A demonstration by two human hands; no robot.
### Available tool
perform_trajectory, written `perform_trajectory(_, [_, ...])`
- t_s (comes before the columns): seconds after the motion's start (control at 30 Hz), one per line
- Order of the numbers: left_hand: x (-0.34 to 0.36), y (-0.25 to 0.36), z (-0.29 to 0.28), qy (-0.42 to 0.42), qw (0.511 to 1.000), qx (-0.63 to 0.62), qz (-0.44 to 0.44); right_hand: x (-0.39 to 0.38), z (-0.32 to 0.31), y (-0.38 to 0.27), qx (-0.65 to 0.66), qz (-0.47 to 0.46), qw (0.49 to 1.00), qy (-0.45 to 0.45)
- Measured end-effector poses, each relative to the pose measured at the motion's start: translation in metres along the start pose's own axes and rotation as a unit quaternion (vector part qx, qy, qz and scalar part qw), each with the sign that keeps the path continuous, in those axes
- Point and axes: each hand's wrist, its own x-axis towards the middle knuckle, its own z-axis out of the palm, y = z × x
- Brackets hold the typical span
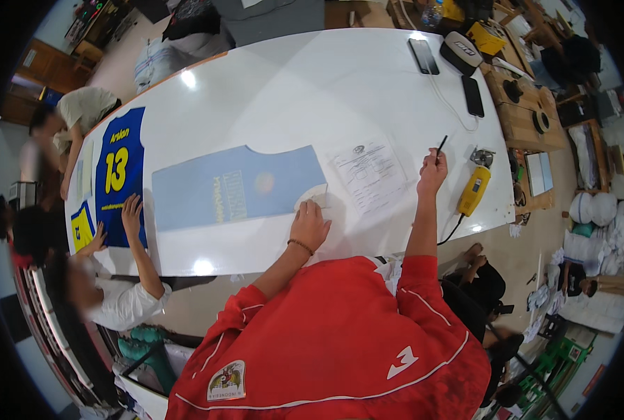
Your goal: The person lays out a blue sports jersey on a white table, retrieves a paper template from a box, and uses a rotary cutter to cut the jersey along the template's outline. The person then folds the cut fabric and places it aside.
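A light blue jersey panel (pixel 207 185) lies flat on the white table in front of me, with pale yellow lettering and a round faded print. My left hand (pixel 310 227) is at its near right corner, fingers curled on a small whitish flap that looks like the fabric turned over. Just right of the panel rests a printed paper sheet (pixel 368 175) with handwriting. Over the table beyond the sheet's right side, my right hand (pixel 432 173) is closed around a black pen (pixel 443 145), its tip pointing up and away.
A yellow electric cutter (pixel 473 190) with a cord lies at the right. Two phones (pixel 424 56) and a dark case (pixel 460 53) sit at the far right of the white table (pixel 284 84). At left, a co-worker's hands touch a blue jersey panel (pixel 121 175).
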Motion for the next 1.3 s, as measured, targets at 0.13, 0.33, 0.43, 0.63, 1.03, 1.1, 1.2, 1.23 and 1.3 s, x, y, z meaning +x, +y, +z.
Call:
perform_trajectory(0.13, [-0.002, 0.001, 0.005, 0.027, 1.0, 0.008, 0.008, 0.001, 0.001, 0.008, -0.016, -0.029, 0.999, -0.019])
perform_trajectory(0.33, [-0.004, 0.006, 0.007, 0.017, 1.0, 0.011, -0.01, 0.008, -0.002, 0.017, 0.118, 0.026, 0.991, -0.049])
perform_trajectory(0.43, [-0.003, 0.007, 0.007, 0.008, 1.0, 0.006, -0.02, 0.018, -0.006, 0.025, 0.123, 0.048, 0.989, -0.069])
perform_trajectory(0.63, [0.001, 0.004, 0.019, 0.002, 0.999, -0.026, -0.038, 0.028, -0.018, 0.032, 0.077, 0.036, 0.994, -0.063])
perform_trajectory(1.03, [-0.007, 0.012, 0.024, 0.101, 0.992, -0.068, -0.047, 0.04, -0.011, 0.037, -0.046, -0.082, 0.995, -0.038])
perform_trajectory(1.1, [-0.004, 0.009, 0.02, 0.052, 0.987, -0.139, -0.061, 0.055, -0.011, 0.044, -0.089, -0.204, 0.975, -0.011])
perform_trajectory(1.2, [-0.009, 0.007, 0.032, 0.069, 0.988, -0.127, -0.051, 0.045, -0.004, 0.018, -0.085, -0.214, 0.972, 0.041])
perform_trajectory(1.23, [-0.011, 0.007, 0.028, 0.037, 0.992, -0.109, -0.057, 0.033, 0.004, 0.002, -0.073, -0.155, 0.984, 0.057])
perform_trajectory(1.3, [-0.012, 0.009, 0.027, 0.068, 0.996, -0.044, -0.03, 0.031, 0.0, -0.003, -0.029, -0.174, 0.982, 0.062])
